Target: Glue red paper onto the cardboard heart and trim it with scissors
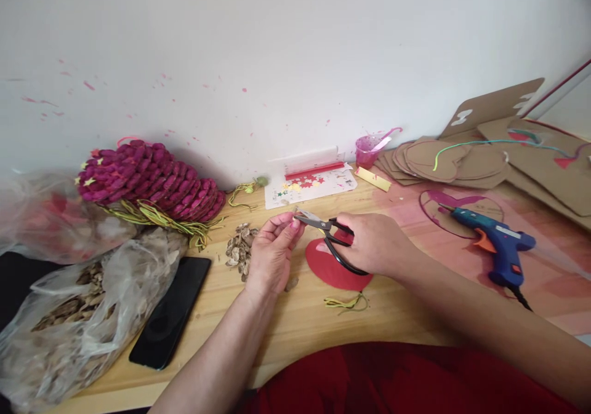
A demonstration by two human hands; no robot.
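Observation:
My right hand (369, 242) is wrapped round a pair of black-handled scissors (344, 257), whose blades point left. The blade tips reach the fingertips of my left hand (277, 245). Those fingers are pinched together at the blades; whatever small piece they hold is too small to make out. Under the scissors lies a red heart shape (335, 272), partly hidden by my right hand, with a yellow-green cord (348, 304) at its lower point. Just left of my left hand is a pile of small brown shells (239, 254), partly covered by that hand.
A black phone (170, 312) and a plastic bag of shells (87, 322) lie left. Behind them sits a stack of magenta shell-covered pieces (152, 177). Paper with small stars (309, 186) and a pink cup (366, 151) stand back. Right are a blue glue gun (503, 248) and cardboard shapes (434, 159).

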